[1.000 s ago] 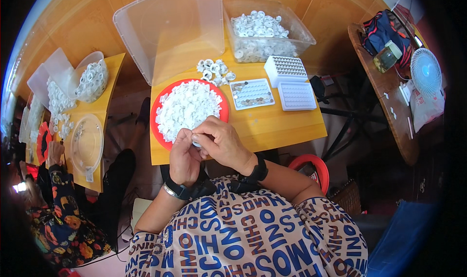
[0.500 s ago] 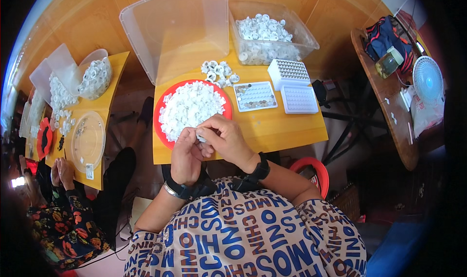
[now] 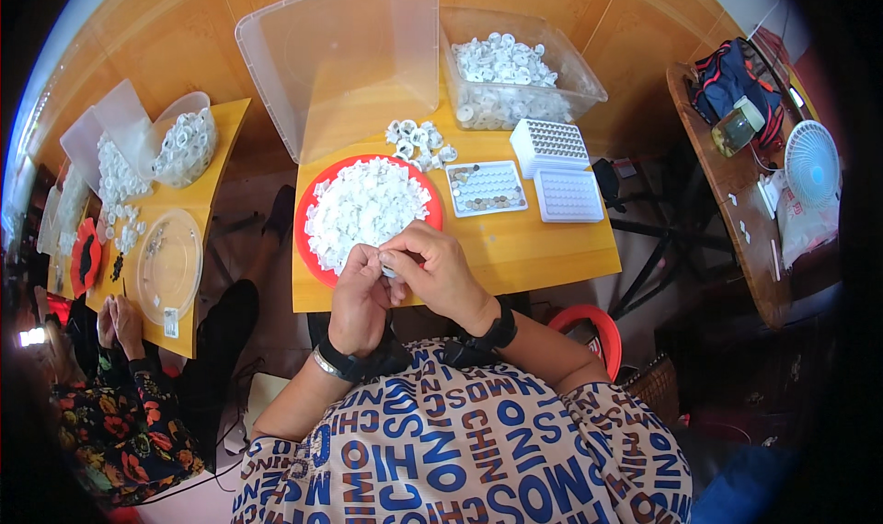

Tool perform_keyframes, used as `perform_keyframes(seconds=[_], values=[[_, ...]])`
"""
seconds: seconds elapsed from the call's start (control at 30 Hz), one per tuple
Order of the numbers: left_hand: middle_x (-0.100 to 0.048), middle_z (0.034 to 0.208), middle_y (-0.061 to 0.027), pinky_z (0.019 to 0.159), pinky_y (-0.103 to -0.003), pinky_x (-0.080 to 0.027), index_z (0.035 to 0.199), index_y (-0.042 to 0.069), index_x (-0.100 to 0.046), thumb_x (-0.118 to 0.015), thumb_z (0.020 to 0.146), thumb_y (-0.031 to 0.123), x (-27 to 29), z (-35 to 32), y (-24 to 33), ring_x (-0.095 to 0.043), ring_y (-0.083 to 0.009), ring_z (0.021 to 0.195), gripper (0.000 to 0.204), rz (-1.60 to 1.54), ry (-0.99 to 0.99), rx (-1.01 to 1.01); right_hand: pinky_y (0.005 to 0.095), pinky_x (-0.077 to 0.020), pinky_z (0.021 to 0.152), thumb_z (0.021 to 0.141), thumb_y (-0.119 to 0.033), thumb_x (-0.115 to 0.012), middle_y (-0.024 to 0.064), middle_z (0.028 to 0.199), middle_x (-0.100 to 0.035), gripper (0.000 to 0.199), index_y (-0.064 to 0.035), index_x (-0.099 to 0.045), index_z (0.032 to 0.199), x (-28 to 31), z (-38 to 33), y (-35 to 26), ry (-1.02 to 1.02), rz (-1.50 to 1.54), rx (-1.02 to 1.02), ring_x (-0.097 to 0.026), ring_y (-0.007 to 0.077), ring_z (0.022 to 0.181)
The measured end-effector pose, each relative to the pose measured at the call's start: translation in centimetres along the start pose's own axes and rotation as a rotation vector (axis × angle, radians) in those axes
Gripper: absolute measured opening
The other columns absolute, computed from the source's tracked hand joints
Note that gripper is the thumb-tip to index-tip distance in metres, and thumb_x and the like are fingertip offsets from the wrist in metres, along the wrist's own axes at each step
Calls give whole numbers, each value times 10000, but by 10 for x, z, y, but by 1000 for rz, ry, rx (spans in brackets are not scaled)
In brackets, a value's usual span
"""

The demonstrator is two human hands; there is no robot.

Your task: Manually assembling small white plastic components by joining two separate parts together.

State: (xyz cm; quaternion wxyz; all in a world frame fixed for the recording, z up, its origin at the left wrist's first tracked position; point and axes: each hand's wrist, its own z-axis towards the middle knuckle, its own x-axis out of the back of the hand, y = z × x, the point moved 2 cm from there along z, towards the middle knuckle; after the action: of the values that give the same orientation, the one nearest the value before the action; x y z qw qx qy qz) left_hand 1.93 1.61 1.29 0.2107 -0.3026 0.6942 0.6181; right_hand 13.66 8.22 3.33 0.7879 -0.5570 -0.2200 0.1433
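Note:
Over the near edge of the yellow table, my two hands meet at the fingertips. A small white plastic piece, mostly covered by fingers, is pinched between them. My left hand, fingers curled, grips it from the left; my right hand closes on it with thumb and forefinger. Just beyond lies a round red tray heaped with small white plastic parts. Behind it sits a loose group of round white parts. To the right, a shallow white tray holds several small round metallic discs.
An empty-looking white tray lies before a block of white trays. Behind stand a clear bin of white parts and an upright clear lid. A person's hands are at the left table; a blue fan stands right.
Both hands stay together on the small white piece, with only a slight shift of the fingers. The whole view has moved a little; the trays and parts stay in place.

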Motion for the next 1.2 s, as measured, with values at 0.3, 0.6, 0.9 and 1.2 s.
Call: perform_keyframes(seconds=[0.3,0.6,0.9,1.2], values=[[-555,821,-47,614,-246,-409,940,96,-453,-407,1008,212,-5,-3,0,-527,-124,680,143,-1,25,-27,337,-483,631,869,-92,-599,123,803,-601,93,-6,-625,848,-6,-3,0,41,-103,37,-609,270,713],[-571,818,-55,616,-245,-415,951,85,-471,-434,1001,231,0,-1,1,-542,-130,683,159,-22,3,-36,338,-483,643,864,-96,-603,126,799,-597,92,-10,-637,868,-5,-2,0,43,-104,28,-606,269,720],[-591,785,-80,607,-256,-431,973,61,-481,-444,997,207,20,0,9,-560,-156,656,152,-107,40,-49,320,-487,667,826,-94,-654,119,825,-618,123,-20,-664,923,41,35,7,144,-471,153,-623,256,763],[-627,849,-87,612,-245,-484,1002,68,-501,-461,992,211,32,1,7,-603,-162,701,149,-181,-6,-57,421,-479,758,782,-129,-651,135,845,-621,141,-49,-675,895,27,64,50,-129,-824,37,-601,325,874]])
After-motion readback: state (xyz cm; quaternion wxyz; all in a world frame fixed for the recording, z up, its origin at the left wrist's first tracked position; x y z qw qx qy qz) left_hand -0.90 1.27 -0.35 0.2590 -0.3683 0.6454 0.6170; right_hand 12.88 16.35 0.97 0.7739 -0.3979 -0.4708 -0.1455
